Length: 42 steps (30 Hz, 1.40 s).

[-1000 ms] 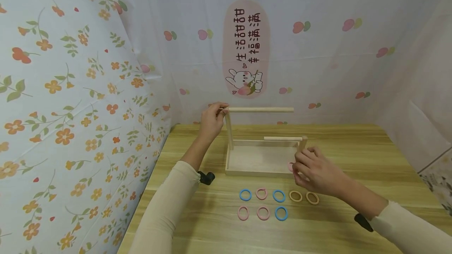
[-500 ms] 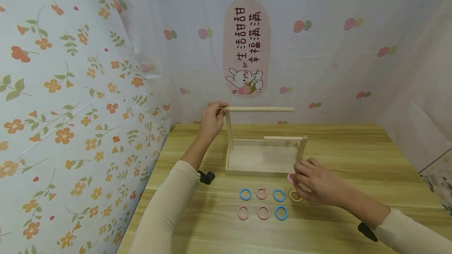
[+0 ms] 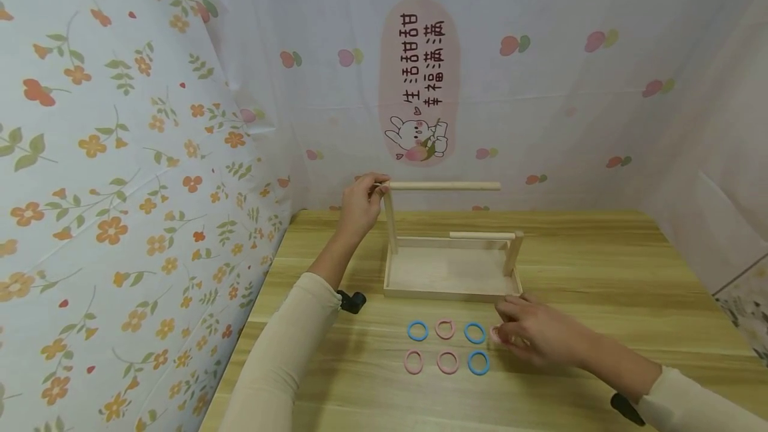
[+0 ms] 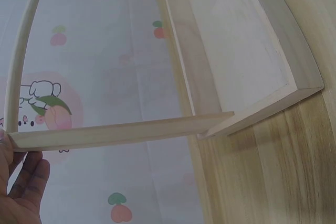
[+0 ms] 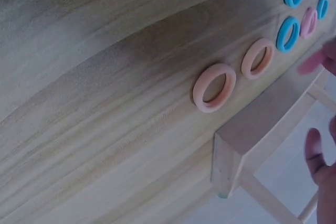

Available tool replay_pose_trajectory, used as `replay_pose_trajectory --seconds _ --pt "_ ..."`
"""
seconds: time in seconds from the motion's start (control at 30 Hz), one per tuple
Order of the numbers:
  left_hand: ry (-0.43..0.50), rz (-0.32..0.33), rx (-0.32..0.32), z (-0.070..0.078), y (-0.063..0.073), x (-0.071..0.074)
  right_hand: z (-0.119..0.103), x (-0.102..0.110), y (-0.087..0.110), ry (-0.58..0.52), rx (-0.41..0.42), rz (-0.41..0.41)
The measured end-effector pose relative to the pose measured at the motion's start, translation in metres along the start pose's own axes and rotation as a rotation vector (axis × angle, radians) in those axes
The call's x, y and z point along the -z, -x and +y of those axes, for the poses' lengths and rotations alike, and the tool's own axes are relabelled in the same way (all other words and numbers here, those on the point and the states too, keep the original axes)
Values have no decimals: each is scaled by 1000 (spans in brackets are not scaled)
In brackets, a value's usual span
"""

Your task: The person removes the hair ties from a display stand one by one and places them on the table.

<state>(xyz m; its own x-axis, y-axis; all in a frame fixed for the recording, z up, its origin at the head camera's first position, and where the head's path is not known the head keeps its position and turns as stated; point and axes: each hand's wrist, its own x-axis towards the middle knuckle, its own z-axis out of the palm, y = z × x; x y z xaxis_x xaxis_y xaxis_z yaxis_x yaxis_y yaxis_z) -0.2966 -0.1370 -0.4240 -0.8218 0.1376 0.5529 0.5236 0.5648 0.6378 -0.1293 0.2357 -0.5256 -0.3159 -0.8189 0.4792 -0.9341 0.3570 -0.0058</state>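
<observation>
My left hand [image 3: 362, 202] pinches the top corner of the tall upright post [image 3: 391, 225] of a light wooden stand, where a round dowel [image 3: 444, 186] runs off to the right; the left wrist view shows fingers [image 4: 32, 179] at that corner. A shorter post [image 3: 513, 255] carries a lower dowel [image 3: 482, 236] pointing left. My right hand [image 3: 537, 332] is low in front of the stand's right corner, a pink ring [image 3: 495, 334] at its fingertips. Two tan rings, one nearer [image 5: 214, 87] and one farther [image 5: 258, 59], lie on the table, hidden under the right hand in the head view.
Blue rings [image 3: 417, 331] and pink rings [image 3: 447, 362] lie in two rows on the wooden table [image 3: 336, 379], left of the right hand. The stand's shallow tray [image 3: 450, 296] sits behind them. Patterned cloth [image 3: 336, 105] hangs at the back and sides.
My right hand has come down and toward me from the short post, with the pink ring at its fingertips, and now covers the tan rings. The left hand stays at the tall post.
</observation>
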Motion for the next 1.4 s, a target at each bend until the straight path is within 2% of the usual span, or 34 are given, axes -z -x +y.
replay_pose_trajectory --seconds 0.23,0.8,1.2,1.4 --pt "14 -3 -7 -1 1 0 -5 -6 7 17 33 -63" --pt "9 -5 -23 -2 2 0 -9 -12 16 21 -31 -205" --pt "-5 7 -42 -2 1 0 -8 -13 21 -24 -49 -279" --pt "10 2 -36 -1 1 0 -9 -13 21 -35 -65 -292"
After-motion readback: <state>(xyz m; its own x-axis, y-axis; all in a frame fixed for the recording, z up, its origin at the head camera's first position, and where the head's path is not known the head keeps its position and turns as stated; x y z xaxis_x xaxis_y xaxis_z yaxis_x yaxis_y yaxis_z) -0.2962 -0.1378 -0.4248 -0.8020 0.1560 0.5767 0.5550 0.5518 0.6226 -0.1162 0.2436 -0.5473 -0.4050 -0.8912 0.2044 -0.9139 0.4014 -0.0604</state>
